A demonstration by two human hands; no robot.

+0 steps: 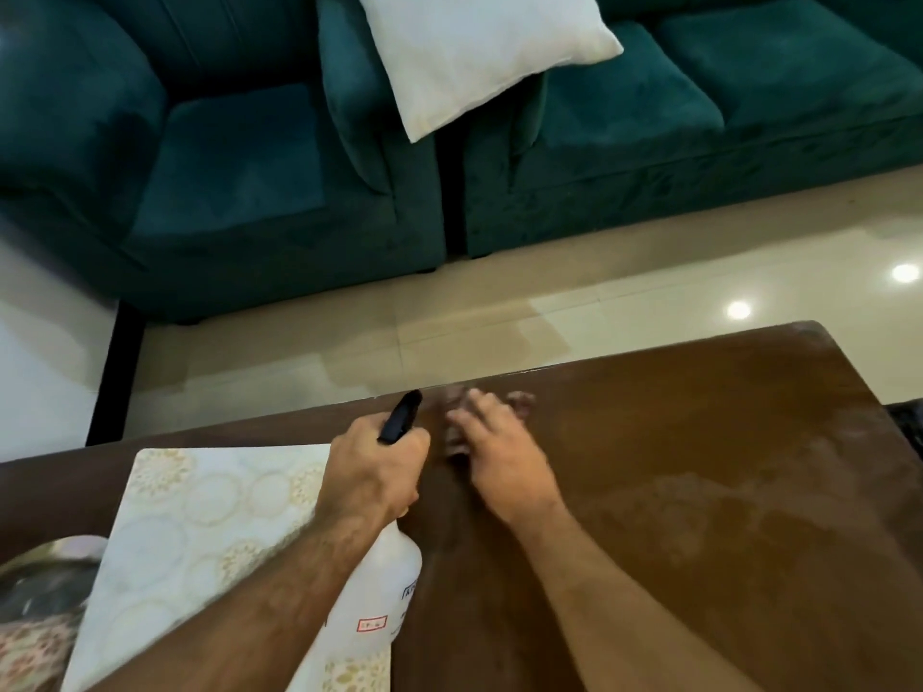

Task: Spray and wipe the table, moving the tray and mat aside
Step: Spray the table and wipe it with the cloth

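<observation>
Mid-wipe, spray bottle (pixel 384 586) gripped at its neck by the left hand (pixel 372 472).
Right hand (pixel 499 454), fingers spread, presses a blurred cloth (pixel 457 444) just right of the bottle; likely soft, light. Mat (pixel 210 531) lies left.

Two bare forearms reach in from the near edge, with no sleeves, cuffs, watch or bracelet showing on them. Both are covered in fine hair from the wrist back. The left hand (pixel 374 467) and the right hand (pixel 499 454) wear no gloves, and no rings show. The fingertips of the right hand are blurred.
</observation>
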